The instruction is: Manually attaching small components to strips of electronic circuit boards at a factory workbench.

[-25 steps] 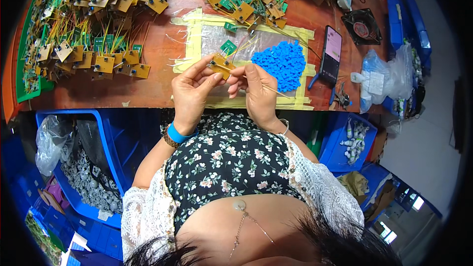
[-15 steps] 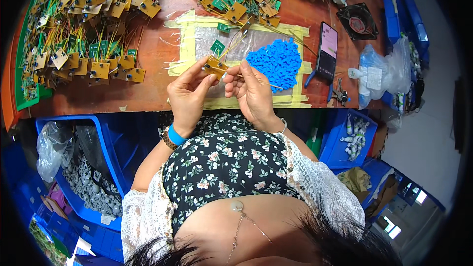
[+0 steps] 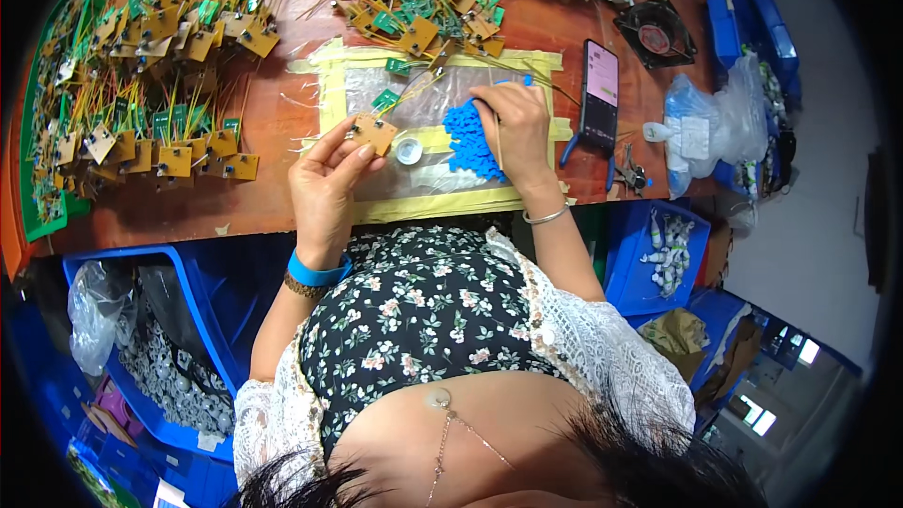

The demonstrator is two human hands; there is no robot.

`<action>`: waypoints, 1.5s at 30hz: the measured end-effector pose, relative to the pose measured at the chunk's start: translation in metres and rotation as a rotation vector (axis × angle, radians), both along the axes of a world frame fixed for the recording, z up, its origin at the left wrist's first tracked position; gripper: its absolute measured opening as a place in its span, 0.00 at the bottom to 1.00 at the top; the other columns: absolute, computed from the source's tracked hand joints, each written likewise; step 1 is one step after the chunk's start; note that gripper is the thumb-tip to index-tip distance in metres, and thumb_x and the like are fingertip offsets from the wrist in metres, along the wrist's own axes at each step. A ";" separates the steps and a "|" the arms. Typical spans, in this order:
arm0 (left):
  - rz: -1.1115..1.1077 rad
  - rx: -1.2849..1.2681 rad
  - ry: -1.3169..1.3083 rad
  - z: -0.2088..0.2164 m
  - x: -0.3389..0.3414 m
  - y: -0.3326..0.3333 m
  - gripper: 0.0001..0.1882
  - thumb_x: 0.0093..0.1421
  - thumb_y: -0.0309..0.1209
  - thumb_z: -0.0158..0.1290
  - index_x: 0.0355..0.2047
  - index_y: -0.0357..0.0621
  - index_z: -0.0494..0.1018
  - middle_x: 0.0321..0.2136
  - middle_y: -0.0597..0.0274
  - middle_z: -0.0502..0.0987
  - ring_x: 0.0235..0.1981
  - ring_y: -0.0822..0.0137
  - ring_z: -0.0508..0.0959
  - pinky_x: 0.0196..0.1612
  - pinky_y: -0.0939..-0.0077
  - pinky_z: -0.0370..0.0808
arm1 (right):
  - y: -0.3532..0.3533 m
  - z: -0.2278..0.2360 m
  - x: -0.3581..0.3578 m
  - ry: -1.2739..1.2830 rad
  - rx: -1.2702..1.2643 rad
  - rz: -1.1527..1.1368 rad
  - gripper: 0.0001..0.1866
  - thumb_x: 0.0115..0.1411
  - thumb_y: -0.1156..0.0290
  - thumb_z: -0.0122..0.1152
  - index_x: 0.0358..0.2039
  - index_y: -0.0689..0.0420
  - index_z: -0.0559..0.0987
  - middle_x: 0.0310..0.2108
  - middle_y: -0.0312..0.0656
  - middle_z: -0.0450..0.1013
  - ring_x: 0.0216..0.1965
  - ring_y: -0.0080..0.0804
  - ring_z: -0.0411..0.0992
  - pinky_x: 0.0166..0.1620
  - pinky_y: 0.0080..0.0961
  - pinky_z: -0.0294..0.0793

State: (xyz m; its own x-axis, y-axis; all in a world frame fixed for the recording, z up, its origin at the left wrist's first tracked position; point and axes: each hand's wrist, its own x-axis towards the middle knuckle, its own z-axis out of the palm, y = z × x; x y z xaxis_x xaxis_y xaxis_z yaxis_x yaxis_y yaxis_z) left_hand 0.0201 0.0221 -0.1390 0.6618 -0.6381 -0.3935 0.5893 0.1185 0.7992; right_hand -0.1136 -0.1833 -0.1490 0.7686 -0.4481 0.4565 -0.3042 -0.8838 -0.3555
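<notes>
Floral black top, lace sleeves, blue wristband

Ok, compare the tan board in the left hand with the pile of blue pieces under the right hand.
The tan board is one flat, square-ish piece with wires trailing off it; the blue pieces are many small parts heaped together. The board is held up, pinched in the left hand, while the blue pile lies on the clear sheet with the right hand resting on it. Both sit over the yellow-taped area of the table.
</notes>
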 end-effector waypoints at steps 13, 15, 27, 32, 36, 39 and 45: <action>-0.114 -0.013 0.026 0.001 0.000 -0.001 0.23 0.59 0.18 0.53 0.56 0.29 0.66 0.38 0.54 0.78 0.35 0.67 0.81 0.42 0.80 0.80 | 0.026 0.034 0.009 -0.224 0.311 -0.072 0.07 0.47 0.79 0.68 0.27 0.55 0.80 0.27 0.37 0.76 0.31 0.31 0.72 0.40 0.27 0.65; -0.101 -0.013 0.050 0.004 -0.002 -0.003 0.22 0.59 0.18 0.53 0.55 0.29 0.67 0.37 0.54 0.78 0.35 0.67 0.81 0.41 0.80 0.81 | 0.047 0.047 0.017 -0.227 0.353 0.038 0.08 0.47 0.80 0.69 0.27 0.55 0.80 0.27 0.36 0.77 0.31 0.31 0.72 0.40 0.26 0.65; -0.120 -0.063 -0.094 0.006 -0.006 0.000 0.20 0.59 0.18 0.55 0.53 0.29 0.69 0.32 0.57 0.80 0.32 0.70 0.81 0.39 0.78 0.81 | 0.074 0.055 0.039 -0.088 -0.121 0.340 0.13 0.42 0.76 0.68 0.32 0.55 0.78 0.25 0.35 0.76 0.34 0.33 0.74 0.41 0.32 0.63; -0.113 -0.051 -0.119 0.005 -0.008 -0.001 0.19 0.59 0.18 0.54 0.52 0.30 0.70 0.31 0.58 0.79 0.32 0.72 0.80 0.39 0.79 0.81 | 0.075 0.055 0.036 -0.051 -0.118 0.334 0.13 0.43 0.77 0.68 0.33 0.56 0.79 0.26 0.35 0.76 0.35 0.34 0.74 0.42 0.33 0.63; -0.145 -0.078 -0.128 0.001 -0.009 0.000 0.19 0.60 0.18 0.54 0.52 0.31 0.71 0.31 0.59 0.79 0.31 0.72 0.80 0.38 0.81 0.80 | 0.074 0.053 0.038 -0.071 0.017 0.282 0.12 0.44 0.75 0.69 0.32 0.54 0.79 0.27 0.34 0.77 0.37 0.33 0.73 0.44 0.32 0.62; -0.145 -0.094 -0.104 0.003 -0.009 -0.001 0.19 0.60 0.19 0.54 0.52 0.31 0.71 0.31 0.60 0.79 0.31 0.73 0.80 0.39 0.81 0.80 | 0.072 0.053 0.039 -0.087 0.087 0.240 0.12 0.44 0.76 0.70 0.31 0.54 0.80 0.28 0.35 0.77 0.37 0.34 0.73 0.43 0.31 0.63; -0.160 -0.079 -0.150 0.001 -0.009 0.001 0.19 0.61 0.19 0.53 0.53 0.32 0.71 0.31 0.62 0.78 0.31 0.73 0.80 0.39 0.81 0.80 | 0.071 0.051 0.038 -0.126 0.151 0.232 0.12 0.43 0.79 0.70 0.30 0.55 0.80 0.29 0.36 0.77 0.37 0.33 0.73 0.41 0.29 0.66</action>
State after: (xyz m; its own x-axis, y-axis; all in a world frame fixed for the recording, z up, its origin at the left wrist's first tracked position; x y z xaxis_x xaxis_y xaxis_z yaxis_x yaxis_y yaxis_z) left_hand 0.0113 0.0228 -0.1380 0.5976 -0.7642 -0.2426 0.4805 0.0991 0.8714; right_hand -0.0756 -0.1126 -0.0979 0.8003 -0.3371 0.4959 -0.0455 -0.8587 -0.5104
